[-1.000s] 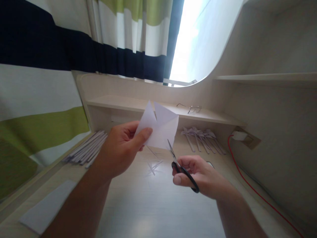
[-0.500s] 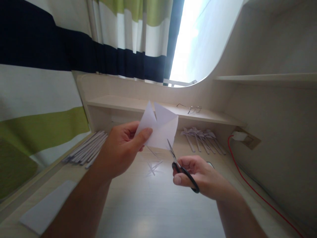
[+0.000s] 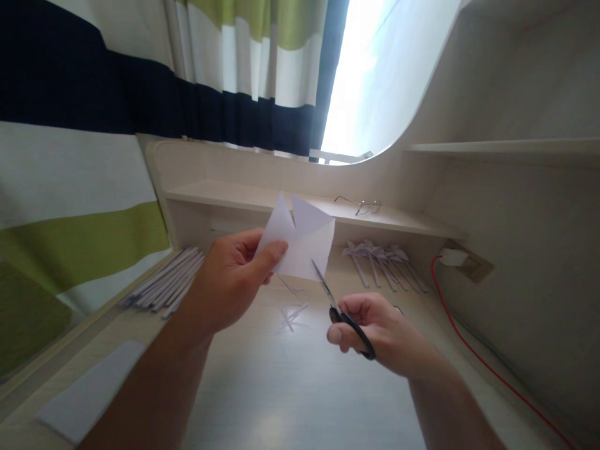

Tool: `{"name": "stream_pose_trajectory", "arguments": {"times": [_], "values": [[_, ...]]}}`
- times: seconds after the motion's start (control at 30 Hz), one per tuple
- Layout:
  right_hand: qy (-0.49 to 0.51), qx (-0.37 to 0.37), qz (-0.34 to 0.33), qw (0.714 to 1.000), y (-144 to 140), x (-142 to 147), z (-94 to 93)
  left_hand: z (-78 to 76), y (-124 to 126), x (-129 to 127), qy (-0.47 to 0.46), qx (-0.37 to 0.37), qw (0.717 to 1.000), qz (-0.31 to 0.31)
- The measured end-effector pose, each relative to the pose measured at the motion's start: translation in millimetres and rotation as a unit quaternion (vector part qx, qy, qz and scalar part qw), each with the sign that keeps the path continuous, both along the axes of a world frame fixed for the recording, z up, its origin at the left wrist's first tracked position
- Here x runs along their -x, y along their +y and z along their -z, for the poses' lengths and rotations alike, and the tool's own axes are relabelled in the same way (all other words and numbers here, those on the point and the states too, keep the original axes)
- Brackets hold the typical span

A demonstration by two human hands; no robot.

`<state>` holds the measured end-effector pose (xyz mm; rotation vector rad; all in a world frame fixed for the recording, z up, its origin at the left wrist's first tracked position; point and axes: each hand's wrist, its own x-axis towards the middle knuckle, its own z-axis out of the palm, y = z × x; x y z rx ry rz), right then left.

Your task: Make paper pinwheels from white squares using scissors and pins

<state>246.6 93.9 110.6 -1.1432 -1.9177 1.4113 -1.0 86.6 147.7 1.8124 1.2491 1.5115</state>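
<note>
My left hand (image 3: 232, 284) pinches a folded white paper (image 3: 302, 240) by its lower left corner, holding it up above the desk. The paper has a V-shaped notch in its top edge. My right hand (image 3: 375, 331) grips black-handled scissors (image 3: 340, 312), whose blades point up and left, the tips touching the paper's lower edge. Thin paper offcuts (image 3: 290, 312) lie on the desk (image 3: 300, 387) below the paper.
A bundle of paper strips (image 3: 162, 284) lies at the left by the striped curtain (image 3: 70, 187). More folded paper pieces (image 3: 384, 262) lie under the shelf (image 3: 225, 194), which carries eyeglasses (image 3: 360, 204). A white sheet (image 3: 89, 390) lies front left. A red cable (image 3: 478, 356) runs along the right wall.
The scissors' tips have moved slightly up and left into the paper's lower edge, and my right hand has risen a little. My left hand holds still.
</note>
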Motion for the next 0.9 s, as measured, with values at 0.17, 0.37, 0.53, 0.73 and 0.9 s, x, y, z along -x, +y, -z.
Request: {"name": "stream_pose_trajectory", "arguments": {"times": [0.17, 0.37, 0.53, 0.73, 0.9], "values": [[-0.011, -0.026, 0.015, 0.999, 1.3, -1.3, 3.6, 1.3, 3.1, 1.0, -0.004, 0.007, 1.000, 0.003], [-0.011, -0.025, 0.026, 0.999, 2.8, -2.5, 5.2, 3.4, 5.1, 2.5, -0.008, 0.016, 1.000, 0.008], [-0.002, -0.022, 0.030, 0.999, 1.9, -1.0, 4.6, 3.7, 5.6, 1.7, -0.009, 0.017, 1.000, 0.015], [0.000, -0.022, 0.036, 0.999, 2.1, 0.6, 4.7, 0.3, 4.4, -1.8, -0.009, 0.025, 0.999, 0.042], [0.021, -0.015, 0.027, 0.999, 2.0, 1.7, 4.7, 0.6, 3.6, -4.4, -0.007, 0.032, 0.998, 0.052]]}}
